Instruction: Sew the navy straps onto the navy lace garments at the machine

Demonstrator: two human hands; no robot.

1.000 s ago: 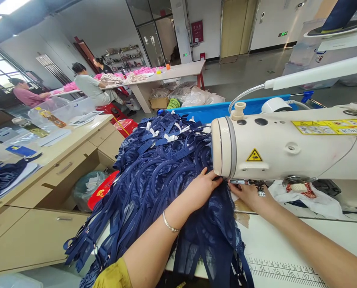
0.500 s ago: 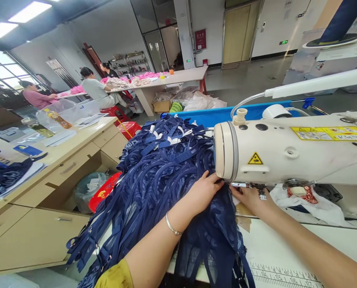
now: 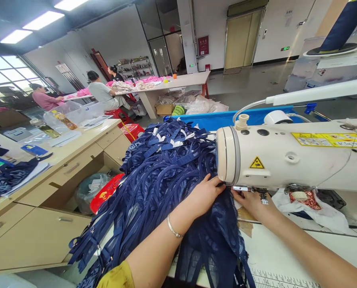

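Observation:
Both hands are at the needle end of a white sewing machine (image 3: 274, 154). My left hand (image 3: 204, 196) lies over a navy bra (image 3: 224, 220), its fingers bent and closed on the fabric just left of the machine's head. On the other side, beneath the machine arm, my right hand (image 3: 253, 203) pinches the bra's edge; its fingertips are partly hidden by a metal part. A thick pile of navy bras (image 3: 166, 168) with straps and several white tags spreads to the left and hangs toward me. The needle itself is hidden.
A ruler strip (image 3: 274, 276) runs along the machine table's front. Behind the machine stretches a blue cloth trough (image 3: 193, 121). Left stands a desk (image 3: 76, 154) with bottles and an open compartment. Co-workers sit at a far table (image 3: 184, 82) with pink fabric.
The view has shifted slightly, so everything sits a little lower and mostly further right. Both hands keep nearly the same place on the bra beside the needle.

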